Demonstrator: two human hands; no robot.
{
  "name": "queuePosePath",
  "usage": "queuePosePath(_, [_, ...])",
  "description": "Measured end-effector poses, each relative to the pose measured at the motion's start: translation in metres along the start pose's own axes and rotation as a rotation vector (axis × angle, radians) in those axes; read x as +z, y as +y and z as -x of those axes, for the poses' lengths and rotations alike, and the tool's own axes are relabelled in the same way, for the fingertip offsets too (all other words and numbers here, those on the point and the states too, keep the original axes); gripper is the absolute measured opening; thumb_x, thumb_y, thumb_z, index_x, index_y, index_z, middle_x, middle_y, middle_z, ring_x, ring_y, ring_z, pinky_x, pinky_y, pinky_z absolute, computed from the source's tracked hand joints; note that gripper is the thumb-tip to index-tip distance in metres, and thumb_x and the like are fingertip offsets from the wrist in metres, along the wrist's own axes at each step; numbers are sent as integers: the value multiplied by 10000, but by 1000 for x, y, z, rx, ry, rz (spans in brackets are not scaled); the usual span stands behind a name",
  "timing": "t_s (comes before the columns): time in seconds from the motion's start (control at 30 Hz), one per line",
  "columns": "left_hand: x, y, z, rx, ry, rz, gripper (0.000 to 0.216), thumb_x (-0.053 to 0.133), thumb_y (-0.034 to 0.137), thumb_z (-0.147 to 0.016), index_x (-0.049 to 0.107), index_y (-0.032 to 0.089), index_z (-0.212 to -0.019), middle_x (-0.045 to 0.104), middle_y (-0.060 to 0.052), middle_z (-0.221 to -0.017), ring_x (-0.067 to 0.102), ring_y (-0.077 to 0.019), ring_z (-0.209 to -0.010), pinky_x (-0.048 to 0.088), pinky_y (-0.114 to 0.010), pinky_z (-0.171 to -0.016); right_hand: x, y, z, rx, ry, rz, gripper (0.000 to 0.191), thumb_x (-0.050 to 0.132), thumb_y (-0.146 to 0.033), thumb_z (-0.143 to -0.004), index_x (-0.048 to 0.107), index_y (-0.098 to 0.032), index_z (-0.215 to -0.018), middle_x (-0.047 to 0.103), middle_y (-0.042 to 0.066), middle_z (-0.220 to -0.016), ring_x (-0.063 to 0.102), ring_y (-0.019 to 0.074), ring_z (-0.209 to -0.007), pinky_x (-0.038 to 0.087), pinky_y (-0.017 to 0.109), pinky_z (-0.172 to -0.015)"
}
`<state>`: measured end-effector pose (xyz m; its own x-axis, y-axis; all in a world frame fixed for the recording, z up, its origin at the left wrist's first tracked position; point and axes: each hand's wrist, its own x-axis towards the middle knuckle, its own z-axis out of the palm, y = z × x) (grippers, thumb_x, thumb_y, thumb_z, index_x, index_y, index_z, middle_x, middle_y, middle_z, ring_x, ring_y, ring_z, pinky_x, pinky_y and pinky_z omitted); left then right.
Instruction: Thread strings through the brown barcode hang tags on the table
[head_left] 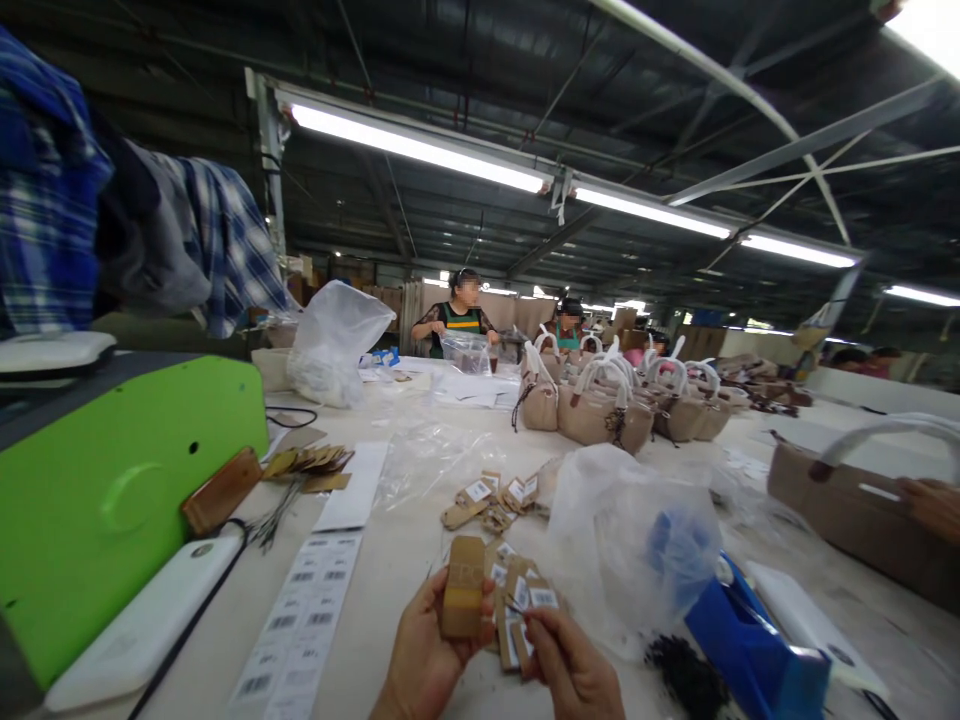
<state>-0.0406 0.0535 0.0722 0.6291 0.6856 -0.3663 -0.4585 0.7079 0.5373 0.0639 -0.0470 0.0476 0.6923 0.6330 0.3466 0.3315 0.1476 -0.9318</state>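
Note:
In the head view, my left hand (429, 650) holds a brown cardboard hang tag (465, 585) upright, fingers closed around its sides; it may be a small stack. My right hand (574, 660) is pinched close beside it, at the edge of a pile of tags with barcode stickers (517, 590) on the table. Something thin and dark shows at its fingertips, too small to name. Farther back lies another heap of stickered tags (480, 495). Left of my hands is a sheet of barcode labels (300, 625).
A green machine (135, 500) stands at the left, with a white phone-like device (150, 620) before it. Right are a plastic bag (622, 540), a blue tape dispenser (757, 640) and black strings (686, 675). Beige handbags (607, 410) stand behind. Another person's hand (930, 510) touches a bag.

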Motion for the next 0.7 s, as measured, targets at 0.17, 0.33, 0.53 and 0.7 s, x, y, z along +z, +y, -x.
queuePosePath(0.17, [-3,-7,-9,-94,-168,112,454,368,422,-889,632,59,-817,684,-105,-661,590,-148,-478,435,-245,-465,21,-9,-13,-121,21,184,310,492,-477,-807,678,-231,-775,676,12,-712,621,176,-665,468,239,-625])
queuePosePath(0.33, [2,-14,-9,-140,-101,136,402,432,406,-873,655,78,-806,682,-63,-593,567,-126,-432,402,-226,-439,28,-11,-22,-261,7,406,275,446,-389,-847,679,-243,-839,667,30,-786,625,183,-743,463,252,-654])
queuePosePath(0.53, [11,-17,0,-143,-68,149,301,435,324,-883,655,119,-866,708,-59,-642,629,-170,-531,428,-260,-476,29,-15,-24,-322,66,546,299,450,-390,-842,688,-228,-761,615,28,-674,601,165,-618,452,250,-574])
queuePosePath(0.7, [10,-18,0,-126,-76,102,320,429,332,-886,655,114,-823,678,-40,-578,578,-135,-441,400,-239,-454,27,-15,-25,-252,86,463,287,488,-406,-804,705,-224,-758,592,28,-663,578,161,-596,448,249,-558])
